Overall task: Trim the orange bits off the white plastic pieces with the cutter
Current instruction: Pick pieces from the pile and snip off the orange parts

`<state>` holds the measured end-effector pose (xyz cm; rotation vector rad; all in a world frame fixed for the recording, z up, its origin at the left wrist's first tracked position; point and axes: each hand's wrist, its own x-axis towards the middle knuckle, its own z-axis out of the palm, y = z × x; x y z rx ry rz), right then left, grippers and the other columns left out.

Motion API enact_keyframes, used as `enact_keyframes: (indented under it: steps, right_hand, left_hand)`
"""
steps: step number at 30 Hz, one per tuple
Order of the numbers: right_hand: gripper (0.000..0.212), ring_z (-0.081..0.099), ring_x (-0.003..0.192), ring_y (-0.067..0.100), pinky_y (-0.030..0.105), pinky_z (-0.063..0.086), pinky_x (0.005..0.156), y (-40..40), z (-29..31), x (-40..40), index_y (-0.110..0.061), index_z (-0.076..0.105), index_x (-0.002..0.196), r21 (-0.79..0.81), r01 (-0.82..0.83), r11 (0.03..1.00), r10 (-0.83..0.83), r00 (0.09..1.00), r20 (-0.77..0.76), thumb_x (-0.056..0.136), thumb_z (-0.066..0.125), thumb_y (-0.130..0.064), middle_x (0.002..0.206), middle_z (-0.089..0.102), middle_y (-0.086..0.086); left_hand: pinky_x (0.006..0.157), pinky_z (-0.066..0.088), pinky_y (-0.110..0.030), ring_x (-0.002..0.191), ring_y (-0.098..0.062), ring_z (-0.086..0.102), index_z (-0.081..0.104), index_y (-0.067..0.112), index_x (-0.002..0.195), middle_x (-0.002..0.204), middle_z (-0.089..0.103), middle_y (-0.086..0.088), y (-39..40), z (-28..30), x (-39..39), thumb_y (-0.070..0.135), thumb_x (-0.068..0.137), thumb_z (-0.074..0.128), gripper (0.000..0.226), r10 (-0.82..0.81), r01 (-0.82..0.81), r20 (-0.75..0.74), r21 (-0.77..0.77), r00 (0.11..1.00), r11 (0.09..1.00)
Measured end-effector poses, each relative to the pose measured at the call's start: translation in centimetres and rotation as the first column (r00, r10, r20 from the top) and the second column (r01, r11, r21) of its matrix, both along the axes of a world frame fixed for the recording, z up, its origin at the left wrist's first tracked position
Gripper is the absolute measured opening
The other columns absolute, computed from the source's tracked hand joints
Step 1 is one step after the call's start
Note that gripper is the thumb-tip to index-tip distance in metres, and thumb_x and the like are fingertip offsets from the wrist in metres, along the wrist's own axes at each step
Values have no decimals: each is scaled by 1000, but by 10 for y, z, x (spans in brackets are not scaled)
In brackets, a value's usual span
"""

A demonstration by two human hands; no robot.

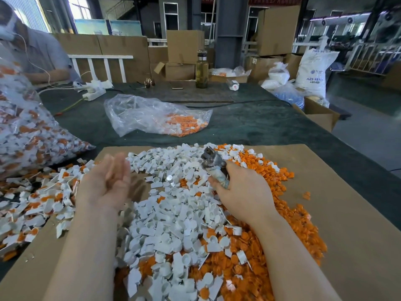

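A: Where did the cutter (213, 165) sit?

B: In the right hand (243, 187), fingers wrapped round its taped handles, metal head pointing up and away over the heap.

A: And the left hand (104, 183)?

B: Palm up, fingers loosely straight and blurred, holding nothing, just left of the heap.

A: The pieces themselves?

B: Trimmed white plastic pieces (173, 224) were heaped on the cardboard sheet (336, 213) between the forearms, orange bits (282, 235) banked along the right. Untrimmed white-and-orange pieces (32, 203) spilled at the left from a full clear bag (23, 131).

A: Further out?

B: A second, slacker bag (156, 115) lay on the dark green table (249, 124), a glass bottle (201, 69) beyond it.
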<state>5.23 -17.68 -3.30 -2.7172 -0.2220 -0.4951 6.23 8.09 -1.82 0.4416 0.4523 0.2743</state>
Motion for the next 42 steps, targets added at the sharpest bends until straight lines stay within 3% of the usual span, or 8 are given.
enact_keyframes:
  steps: [4, 9, 13, 20, 24, 31, 36, 42]
  right_hand:
    - [29, 43, 56, 2, 20, 30, 44, 4, 2, -1, -30, 40, 82, -36, -3, 999, 7, 997, 83, 89, 56, -54, 67, 45, -15]
    - [29, 42, 57, 8, 19, 25, 45, 6, 4, -4, -28, 38, 85, -51, -39, 998, 46, 986, 158, 80, 65, -37, 69, 45, -12]
    - [27, 47, 69, 12, 26, 35, 60, 5, 7, -4, -26, 43, 88, -95, -41, 995, 58, 982, 182, 77, 66, -36, 76, 48, -10]
    - [63, 41, 124, 25, 44, 22, 114, -2, 7, -6, -27, 36, 137, -143, -16, 990, 4, 996, -84, 81, 46, -56, 131, 48, -1]
    - [35, 53, 95, 16, 33, 50, 82, -2, 10, -5, -24, 47, 120, -3, 104, 995, -104, 993, -63, 87, 56, -35, 109, 57, -3]
    - [40, 42, 67, 19, 29, 35, 49, -24, 12, -4, -11, 47, 122, -66, 511, 857, -511, 828, -231, 86, 57, -24, 115, 52, 9]
    - [48, 46, 116, 34, 36, 38, 69, -29, 8, -4, -7, 45, 130, -148, 557, 818, -570, 745, -347, 88, 55, -28, 131, 44, 16]
    - [18, 53, 74, 18, 28, 38, 53, -21, 4, 2, -11, 48, 96, 21, 416, 909, -362, 814, -454, 89, 53, -27, 89, 54, 2]
  left_hand:
    - [63, 57, -22, 71, -7, 70, 69, 12, 108, 86, 75, 5, -42, 21, -10, 46, 62, 80, 59, -446, 405, -107, 641, 889, 653]
    - [66, 55, -27, 73, -16, 72, 68, 13, 106, 90, 77, 0, -90, 32, -19, 50, 58, 80, 61, -592, 472, -269, 855, 759, 216]
    - [67, 60, -26, 69, -20, 74, 69, 0, 98, 85, 77, -14, -100, 31, -19, 8, 82, 76, 19, -536, 419, -242, 877, 809, 236]
    - [58, 56, -19, 63, -14, 73, 70, 3, 93, 75, 76, -8, -86, 26, -14, 8, 79, 79, 18, -364, 363, -210, 828, 907, 427]
    - [73, 51, -23, 78, -3, 70, 70, 26, 102, 88, 75, 9, -78, 22, -11, 35, 72, 85, 35, -386, 387, -319, 915, 866, 111]
    - [103, 44, -48, 125, -28, 47, 38, 43, 139, 146, 36, -6, -63, 22, -15, 67, 61, 79, 91, -223, 497, -682, 683, 697, -535]
    - [113, 33, -48, 143, -33, 30, 19, 46, 150, 161, 13, -7, -62, 19, -15, 71, 54, 80, 116, -201, 527, -794, 545, 573, -652]
    - [106, 43, -51, 136, -31, 36, 22, 43, 149, 153, 22, -5, -70, 12, -11, 56, 57, 89, 115, -195, 521, -763, 580, 616, -626]
